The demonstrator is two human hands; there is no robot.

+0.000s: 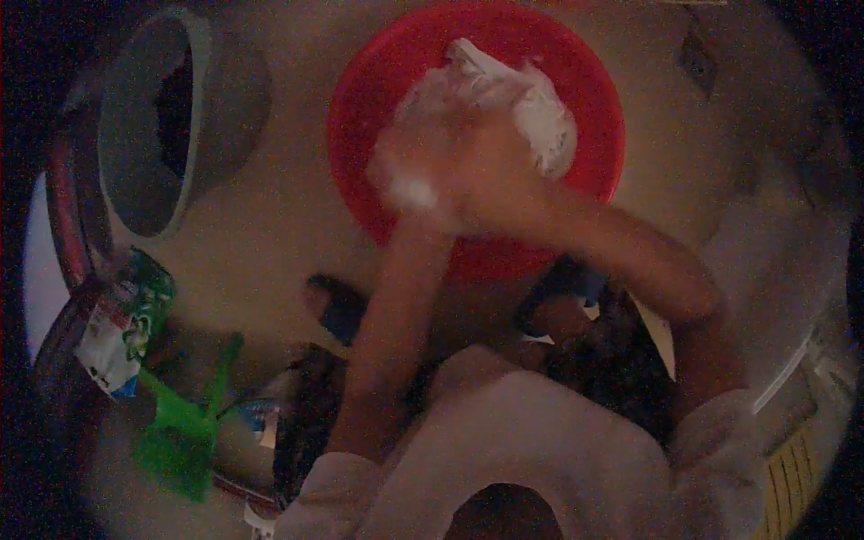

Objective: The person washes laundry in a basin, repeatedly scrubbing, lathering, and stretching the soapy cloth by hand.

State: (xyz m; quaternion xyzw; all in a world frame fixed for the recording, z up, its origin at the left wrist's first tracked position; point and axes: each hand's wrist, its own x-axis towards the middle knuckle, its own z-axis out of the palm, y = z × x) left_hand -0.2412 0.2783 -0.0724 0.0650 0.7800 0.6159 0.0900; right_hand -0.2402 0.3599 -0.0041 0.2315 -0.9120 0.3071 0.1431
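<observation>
A round red basin (598, 108) lies in front of me with a bunched white cloth (544, 121) inside it. Both forearms reach over the near rim. My left hand (409, 171) is at the cloth's left side, with a bright white patch, perhaps suds, near its wrist. Crossing in from the right, my right hand (490, 153) lies over the cloth and close against the left one. Motion blur and dim light smear the fingers of both hands, so their grip does not show.
At the upper left stands a grey-green tub (200, 117) with something dark in it. Left of my legs are a green and white packet (148, 310) and a bright green plastic object (180, 441). My feet are close to the basin's near side.
</observation>
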